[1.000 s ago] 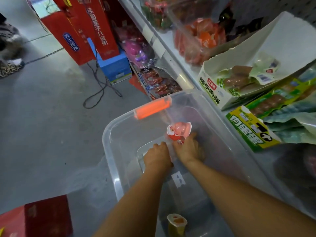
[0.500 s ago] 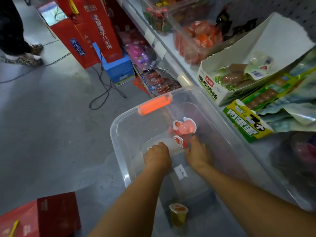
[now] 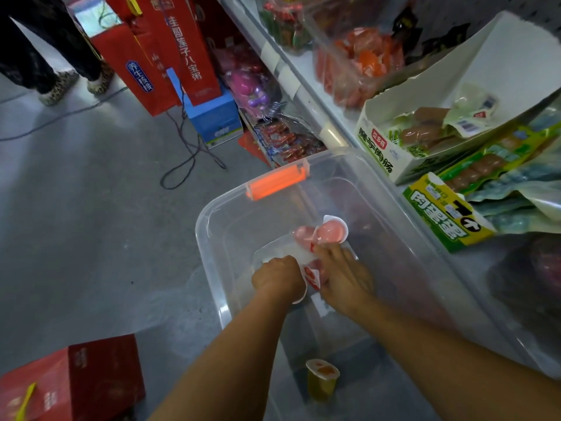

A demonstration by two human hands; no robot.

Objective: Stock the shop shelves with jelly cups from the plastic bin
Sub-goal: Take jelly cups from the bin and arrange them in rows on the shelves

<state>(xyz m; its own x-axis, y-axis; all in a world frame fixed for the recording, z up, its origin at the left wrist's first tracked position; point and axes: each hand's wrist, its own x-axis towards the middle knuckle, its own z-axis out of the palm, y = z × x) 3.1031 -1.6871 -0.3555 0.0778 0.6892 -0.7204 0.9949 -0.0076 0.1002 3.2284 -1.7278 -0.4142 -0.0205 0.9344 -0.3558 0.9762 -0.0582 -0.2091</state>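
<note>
Shop floor | plastic bin | left hand, right hand clutch jelly cups (pink)

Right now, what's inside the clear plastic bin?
Inside the plastic bin: pink jelly cups gripped by the left hand and right hand, and one yellow jelly cup standing apart, nearer the camera. Whatever lies beneath the hands is covered.

Your plastic bin stands before you, with the shelf along its right side and the floor to its left. Inside, a cluster of jelly cups lies toward the far end, and a single jelly cup stands nearer you. A sausage box lies on the shelf, right of the bin.
</note>
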